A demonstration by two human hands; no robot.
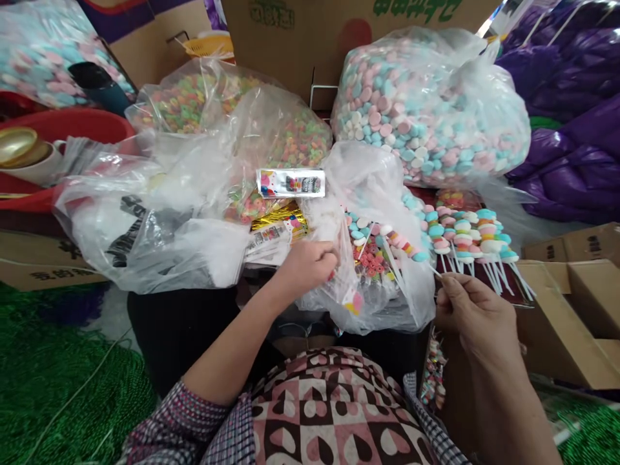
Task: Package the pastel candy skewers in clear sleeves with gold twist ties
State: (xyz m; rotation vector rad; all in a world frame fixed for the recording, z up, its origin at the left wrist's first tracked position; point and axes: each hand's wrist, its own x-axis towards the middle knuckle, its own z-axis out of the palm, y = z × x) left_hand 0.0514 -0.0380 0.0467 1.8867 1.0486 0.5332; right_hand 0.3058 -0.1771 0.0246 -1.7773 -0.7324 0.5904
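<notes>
My right hand (477,313) pinches the white stick of a marshmallow and gummy skewer (404,244), which points left over an open plastic bag (416,303). Inside that bag lie red gummy rings (372,261) and blue and white marshmallows. My left hand (310,268) is closed at the bag's left side, its fingers curled; what they hold, if anything, is hidden. Beside it are printed wrappers (268,240) and gold twist ties (281,216). Several finished skewers (467,236) lie in a row beyond my right hand, their sticks toward me.
A large bag of pastel marshmallows (431,116) stands at the back right, and bags of gummies (194,97) at the back left. A silver printed packet (290,183) lies in the middle. A red basin (82,123) is left; an open cardboard box (576,310) is right.
</notes>
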